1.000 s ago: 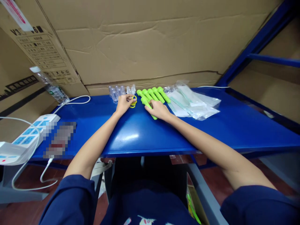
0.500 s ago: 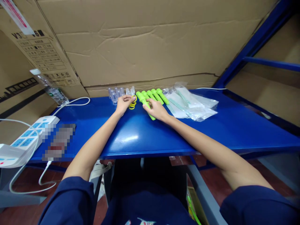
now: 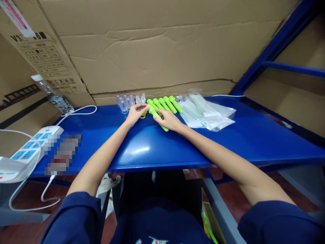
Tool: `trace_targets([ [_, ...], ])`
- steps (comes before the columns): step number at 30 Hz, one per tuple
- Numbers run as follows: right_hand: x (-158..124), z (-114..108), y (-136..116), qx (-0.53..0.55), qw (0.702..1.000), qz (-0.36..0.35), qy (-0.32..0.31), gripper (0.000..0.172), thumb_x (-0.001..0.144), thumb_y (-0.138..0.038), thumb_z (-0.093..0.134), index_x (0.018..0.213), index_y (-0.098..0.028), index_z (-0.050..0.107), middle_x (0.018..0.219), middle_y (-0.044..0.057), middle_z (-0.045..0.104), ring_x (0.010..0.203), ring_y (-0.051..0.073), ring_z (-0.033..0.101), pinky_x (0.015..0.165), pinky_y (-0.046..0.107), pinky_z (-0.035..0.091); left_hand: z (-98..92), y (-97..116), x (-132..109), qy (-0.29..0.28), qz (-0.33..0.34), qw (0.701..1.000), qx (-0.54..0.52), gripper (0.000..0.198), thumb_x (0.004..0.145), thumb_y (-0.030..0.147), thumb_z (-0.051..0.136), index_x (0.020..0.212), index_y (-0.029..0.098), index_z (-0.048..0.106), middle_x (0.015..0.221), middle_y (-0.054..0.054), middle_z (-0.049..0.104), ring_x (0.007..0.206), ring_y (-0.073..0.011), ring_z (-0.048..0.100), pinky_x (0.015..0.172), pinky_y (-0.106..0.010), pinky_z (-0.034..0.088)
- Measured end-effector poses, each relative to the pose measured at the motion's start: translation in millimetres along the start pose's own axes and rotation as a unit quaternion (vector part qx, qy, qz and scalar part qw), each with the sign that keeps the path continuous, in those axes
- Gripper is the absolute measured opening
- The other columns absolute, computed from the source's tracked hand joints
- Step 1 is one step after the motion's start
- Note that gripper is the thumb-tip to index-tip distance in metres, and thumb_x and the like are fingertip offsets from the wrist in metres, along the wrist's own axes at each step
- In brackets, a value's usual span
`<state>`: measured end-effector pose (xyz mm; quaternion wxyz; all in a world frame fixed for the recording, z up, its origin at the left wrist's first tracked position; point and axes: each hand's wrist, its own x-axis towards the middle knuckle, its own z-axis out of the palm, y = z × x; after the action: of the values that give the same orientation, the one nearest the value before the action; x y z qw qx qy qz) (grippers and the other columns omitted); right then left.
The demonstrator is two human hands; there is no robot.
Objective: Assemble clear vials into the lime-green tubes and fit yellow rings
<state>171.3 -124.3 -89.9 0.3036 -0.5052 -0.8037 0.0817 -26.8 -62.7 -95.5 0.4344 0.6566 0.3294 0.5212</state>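
Your right hand lies over one green stick, fingers curled down on it. The stick's near end pokes out below the palm and its far end shows past the fingertips. Your left hand has fingers drawn narrow, tips touching that far end; you cannot tell what they hold. The yellow bands lie half hidden under the left fingers. Just beyond is the row of green sticks. Clear vials stand to the left and plastic pouches to the right, all on the blue table.
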Motion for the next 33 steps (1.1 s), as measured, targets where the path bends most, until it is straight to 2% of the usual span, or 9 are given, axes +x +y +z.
trace_targets([
  [5, 0, 3, 8, 0.023, 1.000, -0.009, 0.013, 0.030, 0.094, -0.036, 0.055, 0.113, -0.016, 0.067, 0.065, 0.004, 0.059, 0.065, 0.024, 0.063, 0.072, 0.041, 0.054, 3.5, 1, -2, -0.032, 0.017, 0.999, -0.007, 0.061, 0.063, 0.060, 0.088, 0.100, 0.015, 0.073, 0.108, -0.010, 0.075, 0.101, -0.0207, 0.070, 0.097, -0.035, 0.054],
  [12, 1, 5, 10, 0.083, 0.997, -0.002, 0.007, 0.029, 0.092, -0.037, 0.058, 0.113, -0.017, 0.063, 0.063, 0.001, 0.054, 0.065, 0.023, 0.062, 0.078, 0.045, 0.055, 13.9, 0, -4, -0.021, 0.041, 0.999, -0.010, 0.056, 0.068, 0.059, 0.084, 0.100, 0.016, 0.066, 0.110, -0.009, 0.071, 0.110, -0.0217, 0.065, 0.098, -0.035, 0.055],
  [15, 1, 9, 11, 0.171, 0.985, 0.028, 0.017, 0.053, 0.088, -0.042, 0.064, 0.132, -0.015, 0.053, 0.068, 0.001, 0.057, 0.070, 0.024, 0.065, 0.083, 0.050, 0.057, 15.9, 0, -4, -0.040, 0.034, 0.998, -0.020, 0.055, 0.069, 0.057, 0.084, 0.102, 0.017, 0.065, 0.112, -0.009, 0.070, 0.113, -0.0225, 0.064, 0.096, -0.035, 0.056],
  [17, 0, 11, 11, 0.246, 0.968, 0.043, 0.019, 0.075, 0.084, -0.045, 0.069, 0.146, -0.015, 0.041, 0.081, 0.004, 0.063, 0.073, 0.024, 0.067, 0.081, 0.051, 0.059, 18.2, 0, -5, -0.062, 0.026, 0.997, -0.026, 0.056, 0.069, 0.057, 0.085, 0.102, 0.017, 0.065, 0.112, -0.009, 0.070, 0.112, -0.0231, 0.065, 0.093, -0.034, 0.057],
  [19, -1, 12, 11, 0.315, 0.948, 0.047, -0.006, 0.085, 0.082, -0.046, 0.071, 0.153, -0.020, 0.033, 0.097, 0.008, 0.067, 0.071, 0.022, 0.068, 0.075, 0.049, 0.062, 21.2, 1, -7, -0.084, 0.017, 0.996, -0.028, 0.057, 0.069, 0.058, 0.085, 0.104, 0.017, 0.065, 0.112, -0.010, 0.070, 0.110, -0.0234, 0.066, 0.088, -0.033, 0.059],
  [22, 0, 13, 12, 0.360, 0.932, 0.030, -0.030, 0.080, 0.080, -0.046, 0.071, 0.151, -0.026, 0.039, 0.111, 0.010, 0.068, 0.078, 0.022, 0.071, 0.072, 0.045, 0.063, 24.9, 1, -9, -0.104, 0.008, 0.994, -0.026, 0.058, 0.071, 0.060, 0.082, 0.106, 0.017, 0.065, 0.113, -0.010, 0.071, 0.109, -0.0241, 0.067, 0.082, -0.031, 0.060],
  [27, 6, 16, 14, 0.327, 0.944, 0.033, 0.026, 0.075, 0.074, -0.052, 0.074, 0.136, -0.016, 0.052, 0.115, 0.014, 0.069, 0.106, 0.031, 0.070, 0.091, 0.049, 0.061, 23.8, 1, -8, -0.084, 0.014, 0.996, -0.020, 0.058, 0.071, 0.060, 0.083, 0.106, 0.017, 0.066, 0.115, -0.010, 0.072, 0.108, -0.0231, 0.068, 0.087, -0.032, 0.058],
  [30, 7, 17, 13, 0.322, 0.944, 0.053, 0.038, 0.077, 0.071, -0.056, 0.076, 0.132, -0.015, 0.052, 0.111, 0.015, 0.071, 0.103, 0.032, 0.071, 0.088, 0.050, 0.062, 22.4, 0, -7, -0.080, 0.011, 0.996, -0.022, 0.057, 0.070, 0.058, 0.084, 0.106, 0.017, 0.066, 0.116, -0.010, 0.073, 0.106, -0.0219, 0.070, 0.095, -0.034, 0.056],
  [33, 7, 17, 13, 0.319, 0.944, 0.068, 0.048, 0.078, 0.069, -0.058, 0.078, 0.130, -0.017, 0.051, 0.108, 0.014, 0.072, 0.091, 0.029, 0.073, 0.081, 0.049, 0.063, 22.6, -1, -6, -0.079, -0.002, 0.996, -0.031, 0.057, 0.070, 0.057, 0.085, 0.107, 0.017, 0.066, 0.110, -0.010, 0.076, 0.103, -0.0220, 0.072, 0.097, -0.036, 0.056],
])
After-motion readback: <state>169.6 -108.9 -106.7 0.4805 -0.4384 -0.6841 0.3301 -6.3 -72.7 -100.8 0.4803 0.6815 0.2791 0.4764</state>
